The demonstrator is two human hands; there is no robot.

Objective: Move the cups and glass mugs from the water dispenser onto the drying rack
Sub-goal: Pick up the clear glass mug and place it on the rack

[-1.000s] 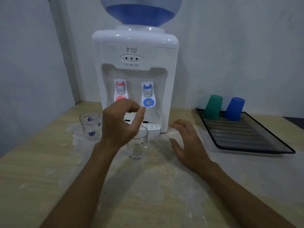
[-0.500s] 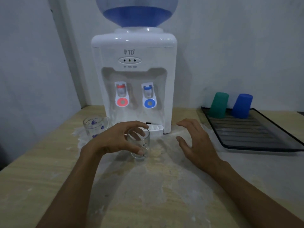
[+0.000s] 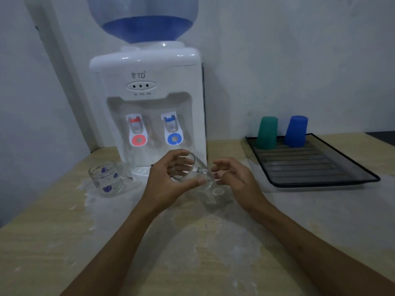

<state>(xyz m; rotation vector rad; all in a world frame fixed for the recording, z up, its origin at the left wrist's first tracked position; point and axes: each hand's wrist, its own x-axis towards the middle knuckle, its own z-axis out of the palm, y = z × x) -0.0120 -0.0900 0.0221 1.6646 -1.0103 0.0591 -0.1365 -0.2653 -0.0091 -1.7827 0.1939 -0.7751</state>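
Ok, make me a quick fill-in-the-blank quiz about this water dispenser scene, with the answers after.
1. The left hand holds a clear glass mug tipped on its ____.
2. The green cup and the blue cup stand upside down on the ____.
3. The patterned glass mug sits to the ____ of the water dispenser.
4. The right hand is ____ of any object.

Answers: side; drying rack; left; empty

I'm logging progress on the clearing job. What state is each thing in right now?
Clear mug: lifted, tipped sideways, held by left hand.
Right hand: open, beside the mug.
Patterned mug: upright on the counter.
Green cup: upside down on the rack.
Blue cup: upside down on the rack.
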